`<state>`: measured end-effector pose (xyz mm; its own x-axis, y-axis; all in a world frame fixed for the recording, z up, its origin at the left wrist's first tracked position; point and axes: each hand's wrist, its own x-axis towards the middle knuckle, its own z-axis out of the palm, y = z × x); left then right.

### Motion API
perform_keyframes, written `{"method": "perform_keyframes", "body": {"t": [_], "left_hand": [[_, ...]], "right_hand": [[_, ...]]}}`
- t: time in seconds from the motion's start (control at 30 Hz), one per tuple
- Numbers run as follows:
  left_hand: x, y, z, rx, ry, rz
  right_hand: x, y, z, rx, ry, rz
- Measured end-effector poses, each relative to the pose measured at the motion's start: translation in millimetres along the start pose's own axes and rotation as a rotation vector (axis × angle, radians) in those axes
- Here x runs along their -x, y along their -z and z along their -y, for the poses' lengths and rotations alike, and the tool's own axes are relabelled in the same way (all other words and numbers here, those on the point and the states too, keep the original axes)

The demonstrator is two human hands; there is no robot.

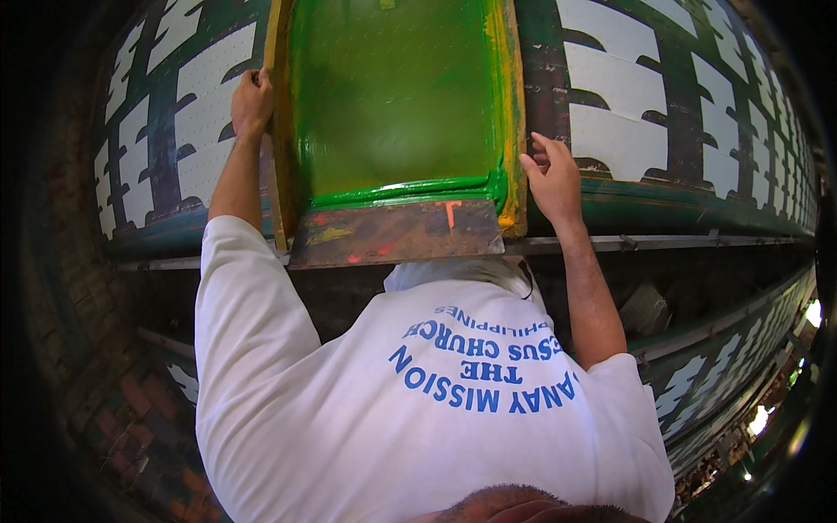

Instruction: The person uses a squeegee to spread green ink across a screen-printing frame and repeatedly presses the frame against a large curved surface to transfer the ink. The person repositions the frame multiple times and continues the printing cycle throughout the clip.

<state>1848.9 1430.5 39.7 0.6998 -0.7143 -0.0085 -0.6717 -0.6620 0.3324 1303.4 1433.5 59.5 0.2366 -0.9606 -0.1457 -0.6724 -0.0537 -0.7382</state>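
A wooden screen printing frame [514,113] lies before me, its mesh [392,96] coated with green ink. A thick ridge of wet green ink [410,189] runs across the near end of the mesh. Across that end sits a brown, paint-stained wooden board [397,234]. My left hand [251,103] is closed at the frame's left side rail, gripping it. Beside the right rail is my right hand [553,179], fingers loosely curled and apart, thumb close to the wood. Whether the thumb touches the rail I cannot tell. Nothing shows in this hand.
White cut pieces [619,144] lie in rows on the long dark green table [680,205], left and right of the frame. A metal rail [680,241] runs along the table's near edge. Another surface with white pieces [684,383] is at the lower right.
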Motion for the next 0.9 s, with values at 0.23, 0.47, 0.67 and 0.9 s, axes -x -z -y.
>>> {"method": "perform_keyframes", "body": {"t": [0.23, 0.47, 0.67, 0.9], "left_hand": [[0.5, 1.5, -2.7, 0.015, -0.015, -0.007], [-7.4, -11.1, 17.7, 0.049, -0.072, -0.046], [-16.8, -4.5, 25.5, 0.065, -0.085, 0.022], [7.7, -11.2, -87.8, 0.109, -0.169, 0.012]], "right_hand": [[-1.4, -16.7, -13.8, 0.065, 0.012, 0.099], [-4.9, -11.9, -1.7, 0.170, 0.052, 0.059], [-1.7, 10.4, 8.6, 0.123, 0.197, 0.016], [-34.3, 106.2, -63.4, 0.173, 0.091, 0.044]]}}
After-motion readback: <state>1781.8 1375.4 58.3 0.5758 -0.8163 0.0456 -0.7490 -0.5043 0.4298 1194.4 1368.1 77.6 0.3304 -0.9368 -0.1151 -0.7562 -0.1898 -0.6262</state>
